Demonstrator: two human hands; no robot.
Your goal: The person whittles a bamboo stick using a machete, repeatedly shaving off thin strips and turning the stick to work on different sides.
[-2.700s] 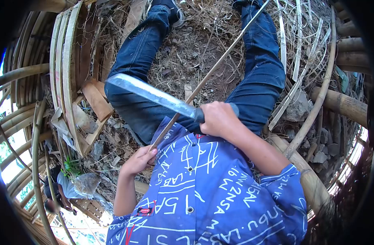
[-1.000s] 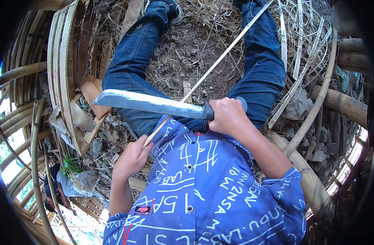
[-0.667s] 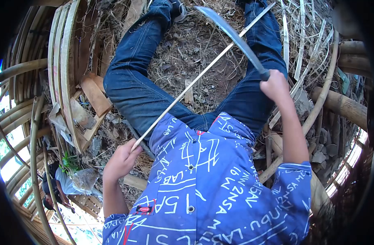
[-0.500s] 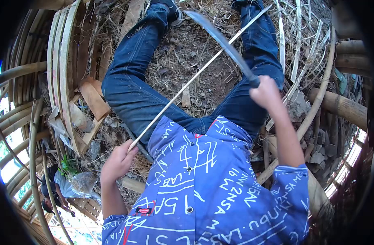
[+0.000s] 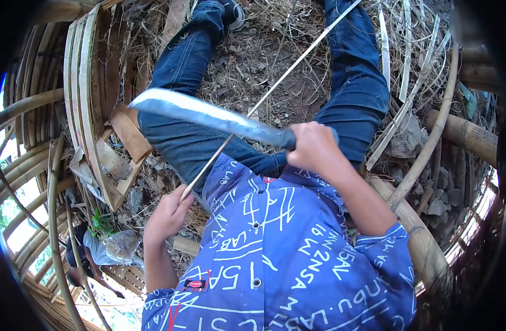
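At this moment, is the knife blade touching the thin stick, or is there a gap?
Cannot tell. In the head view, the only one, the knife blade passes in front of the thin stick and hides the crossing, so neither contact nor gap shows.

Right hand (image 5: 315,148) grips machete (image 5: 203,114) across strip (image 5: 293,66) held in left hand (image 5: 167,216).

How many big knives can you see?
1. The big knife is in the right hand, its blade passing across the thin stick in this view. Others might be hidden in the clutter.
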